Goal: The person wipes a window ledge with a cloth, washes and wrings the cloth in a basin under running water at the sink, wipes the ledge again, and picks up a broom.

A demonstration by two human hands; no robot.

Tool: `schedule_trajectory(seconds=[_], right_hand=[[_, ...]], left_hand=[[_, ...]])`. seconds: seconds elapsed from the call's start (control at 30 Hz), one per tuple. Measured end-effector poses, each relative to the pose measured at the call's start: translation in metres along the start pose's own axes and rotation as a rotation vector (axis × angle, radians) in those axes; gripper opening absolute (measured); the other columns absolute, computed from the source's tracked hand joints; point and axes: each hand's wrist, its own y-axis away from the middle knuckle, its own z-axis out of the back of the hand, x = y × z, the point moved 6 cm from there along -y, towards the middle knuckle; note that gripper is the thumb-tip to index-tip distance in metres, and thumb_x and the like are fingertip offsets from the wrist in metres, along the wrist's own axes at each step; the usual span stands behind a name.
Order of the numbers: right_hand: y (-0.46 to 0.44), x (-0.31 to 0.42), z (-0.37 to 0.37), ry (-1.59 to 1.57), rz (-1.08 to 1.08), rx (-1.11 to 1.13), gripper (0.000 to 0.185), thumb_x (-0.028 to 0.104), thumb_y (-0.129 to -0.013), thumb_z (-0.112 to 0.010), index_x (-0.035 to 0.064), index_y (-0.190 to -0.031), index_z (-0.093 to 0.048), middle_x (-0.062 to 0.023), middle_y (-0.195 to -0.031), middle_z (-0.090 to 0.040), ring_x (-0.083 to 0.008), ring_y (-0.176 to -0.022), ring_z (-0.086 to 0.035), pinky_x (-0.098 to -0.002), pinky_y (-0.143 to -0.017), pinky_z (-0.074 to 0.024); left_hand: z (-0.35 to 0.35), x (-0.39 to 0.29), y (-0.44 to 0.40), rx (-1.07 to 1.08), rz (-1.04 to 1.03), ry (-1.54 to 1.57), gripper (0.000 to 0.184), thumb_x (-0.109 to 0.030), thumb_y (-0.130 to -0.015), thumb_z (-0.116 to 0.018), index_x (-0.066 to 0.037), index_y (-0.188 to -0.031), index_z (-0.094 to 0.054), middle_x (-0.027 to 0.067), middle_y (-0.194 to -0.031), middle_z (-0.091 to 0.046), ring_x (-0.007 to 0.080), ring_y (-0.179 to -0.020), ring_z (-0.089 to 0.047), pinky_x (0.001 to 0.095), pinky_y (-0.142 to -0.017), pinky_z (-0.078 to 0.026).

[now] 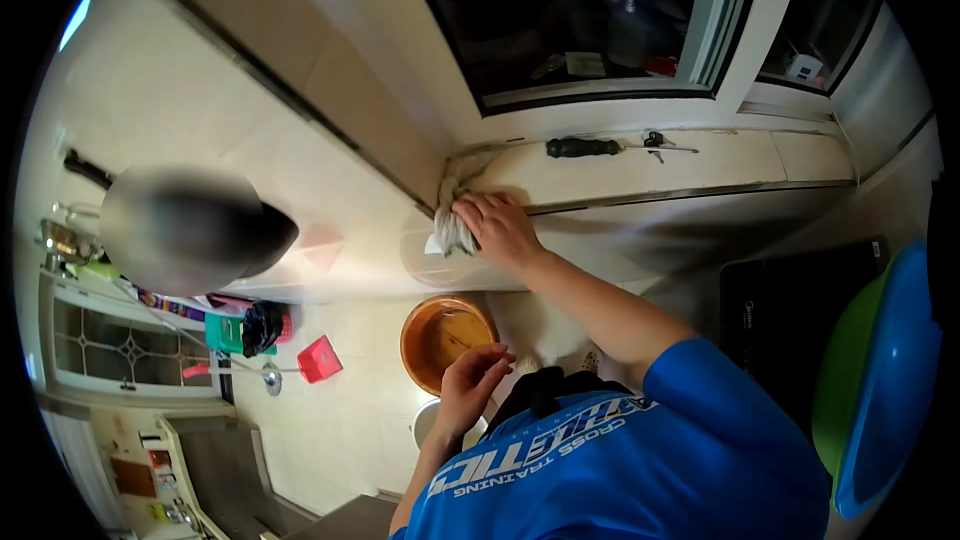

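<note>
My right hand (497,230) is closed on a grey-white cloth (455,228), pressed at the left end of the window ledge (740,157), where it meets the tiled wall. Part of the cloth trails up onto the ledge. On the ledge, to the right of the hand, lie a black-handled screwdriver (583,148) and a small bunch of dark keys (655,147) at its shaft. My left hand (472,385) hangs lower, in front of my body, near an orange-brown basin (410,345); its fingers are loosely bent with nothing in them.
A window (600,103) rises behind the ledge. On the floor are a pale bucket (422,425), a red dustpan (320,360) and a green bin (226,333). A black box-like object (790,305) and blue and green basins (890,380) stand at the right. A pan (185,225) hangs at the left.
</note>
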Motion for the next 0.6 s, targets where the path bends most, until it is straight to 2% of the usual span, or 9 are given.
schedule_trajectory(seconds=[0.03,0.1,0.23,0.3,0.4,0.47,0.5,0.53,0.6], right_hand=[[0.003,-0.004,-0.002,-0.008,-0.019,0.009,0.057,0.015,-0.060,-0.074,0.0064,-0.111,-0.049,-0.0079,-0.112,-0.057,-0.0256,-0.108,-0.051,-0.0397,-0.090,-0.0360],[0.012,-0.007,0.028,-0.037,-0.101,0.020,0.054,0.009,-0.059,-0.072,0.0071,-0.108,-0.051,-0.0063,-0.108,-0.059,-0.0247,-0.105,-0.052,-0.0387,-0.087,-0.0359],[0.047,-0.029,0.080,-0.113,-0.218,-0.018,0.045,0.008,-0.061,-0.070,0.0043,-0.104,-0.054,-0.0113,-0.099,-0.060,-0.0299,-0.093,-0.055,-0.0398,-0.077,-0.0419],[0.070,-0.029,0.116,-0.231,-0.314,-0.017,0.054,0.012,-0.061,-0.074,0.0019,-0.110,-0.052,-0.0133,-0.099,-0.059,-0.0334,-0.092,-0.056,-0.0392,-0.079,-0.0449],[0.116,-0.033,0.144,-0.293,-0.479,-0.080,0.060,0.012,-0.064,-0.077,0.0012,-0.117,-0.050,-0.0126,-0.103,-0.060,-0.0273,-0.097,-0.058,-0.0349,-0.086,-0.0448],[0.140,-0.037,0.156,-0.568,-0.813,-0.254,0.057,0.006,-0.070,-0.074,0.0006,-0.120,-0.047,-0.0104,-0.108,-0.059,-0.0189,-0.102,-0.057,-0.0312,-0.090,-0.0435],[0.141,-0.031,0.159,-0.545,-0.827,-0.271,0.057,0.006,-0.070,-0.074,0.0006,-0.120,-0.047,-0.0104,-0.108,-0.059,-0.0189,-0.102,-0.057,-0.0312,-0.090,-0.0435],[0.147,-0.028,0.161,-0.718,-0.904,-0.400,0.056,0.003,-0.071,-0.073,0.0004,-0.121,-0.047,-0.0093,-0.110,-0.059,-0.0170,-0.103,-0.055,-0.0306,-0.090,-0.0433],[0.155,-0.019,0.160,-0.903,-0.978,-0.596,0.054,-0.002,-0.073,-0.070,-0.0006,-0.122,-0.045,-0.0082,-0.111,-0.058,-0.0164,-0.104,-0.055,-0.0305,-0.091,-0.0430]], left_hand=[[0.001,-0.008,-0.013,0.016,0.003,-0.009,0.023,-0.003,-0.088,-0.057,0.002,-0.110,-0.054,0.0087,-0.100,-0.063,0.0135,-0.092,-0.059,0.0258,-0.083,-0.047],[0.002,-0.041,-0.038,0.015,-0.201,-0.237,0.022,-0.003,-0.088,-0.056,0.002,-0.109,-0.054,0.0077,-0.098,-0.063,0.0126,-0.090,-0.059,0.0241,-0.081,-0.047],[0.016,-0.063,-0.091,0.022,-0.322,0.090,0.019,-0.002,-0.088,-0.056,0.001,-0.106,-0.055,0.0056,-0.094,-0.062,0.0101,-0.084,-0.058,0.0218,-0.076,-0.046],[0.019,-0.073,-0.121,0.021,-0.389,0.023,0.019,-0.003,-0.087,-0.057,0.001,-0.106,-0.056,0.0049,-0.095,-0.062,0.0095,-0.085,-0.057,0.0225,-0.076,-0.045],[0.001,-0.108,-0.160,0.091,-0.550,-0.177,0.018,-0.001,-0.085,-0.058,0.000,-0.103,-0.057,0.0083,-0.098,-0.062,0.0168,-0.087,-0.059,0.0269,-0.079,-0.046],[-0.036,-0.148,-0.168,0.156,-1.002,-0.525,0.027,0.004,-0.078,-0.060,0.000,-0.105,-0.057,0.0144,-0.099,-0.061,0.0266,-0.092,-0.059,0.0328,-0.078,-0.048],[-0.054,-0.154,-0.181,0.214,-1.068,-0.524,0.030,0.005,-0.076,-0.059,-0.001,-0.105,-0.057,0.0160,-0.101,-0.059,0.0306,-0.096,-0.056,0.0352,-0.081,-0.047],[-0.075,-0.157,-0.193,0.271,-1.132,-0.522,0.034,0.006,-0.073,-0.058,-0.003,-0.106,-0.057,0.0175,-0.104,-0.058,0.0345,-0.100,-0.054,0.0376,-0.084,-0.046],[-0.117,-0.155,-0.219,0.360,-1.208,-0.658,0.040,0.004,-0.074,-0.054,-0.006,-0.113,-0.055,0.0148,-0.116,-0.054,0.0313,-0.109,-0.050,0.0413,-0.089,-0.042]])
